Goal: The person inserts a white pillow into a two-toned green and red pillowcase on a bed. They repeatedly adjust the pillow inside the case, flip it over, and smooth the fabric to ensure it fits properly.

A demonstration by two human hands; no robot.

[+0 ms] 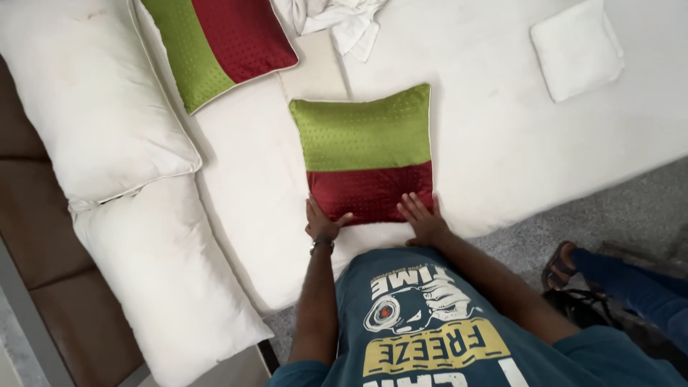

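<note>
**Both hands on a green-and-maroon cushion at the bed's edge**

The square cushion [365, 154], green on its far half and maroon on its near half, lay flat on the white bed [494, 143], close to the near edge. The left hand [322, 222] gripped its near left corner, thumb over the maroon fabric. The right hand [423, 218] rested open on the near right corner, fingers spread flat. A second cushion [215, 43] of the same colours lay further up the bed, well apart. Two long white pillows [86, 100] [165, 279] lay along the left side, beside a brown headboard [29, 236]. A crumpled white cloth [340, 21] and a small white pillow [577, 50] sat at the far side.
</note>
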